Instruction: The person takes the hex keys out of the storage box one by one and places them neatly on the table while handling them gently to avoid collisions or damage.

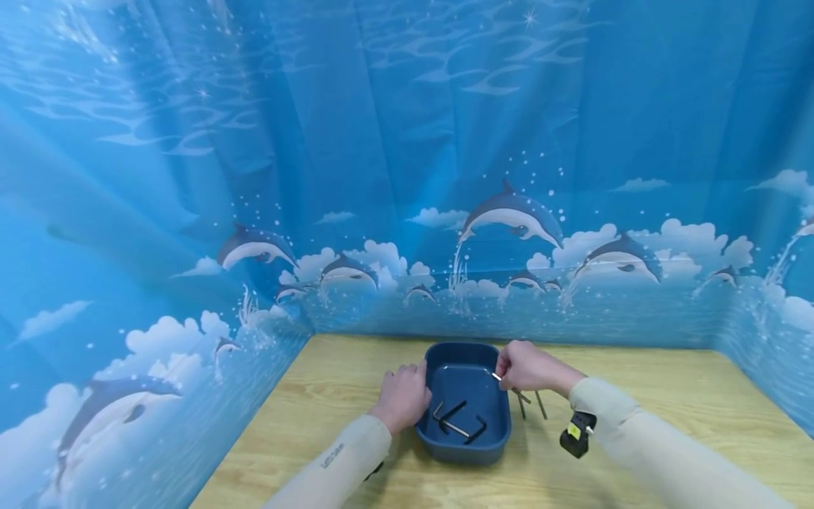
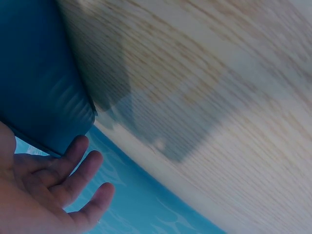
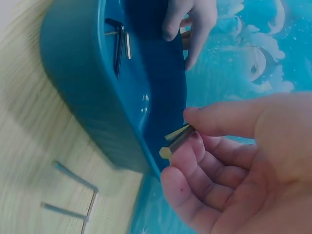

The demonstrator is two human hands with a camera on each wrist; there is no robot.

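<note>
A dark blue rectangular bin stands on the table. My left hand holds its left rim, the thumb over the inside and fingers against the outer wall. Over the right rim, my right hand pinches a short metal hex key between thumb and fingers. A thin brass-coloured strip shows beside that key; whether it is a second piece I cannot tell. Several hex keys, black and silver, lie in the near part of the bin. To its right, hex keys lie on the table, partly under my right hand.
The wood-patterned table extends on both sides of the bin. A blue curtain printed with dolphins and clouds hangs behind and at the sides. A black device with a yellow label sits at my right wrist.
</note>
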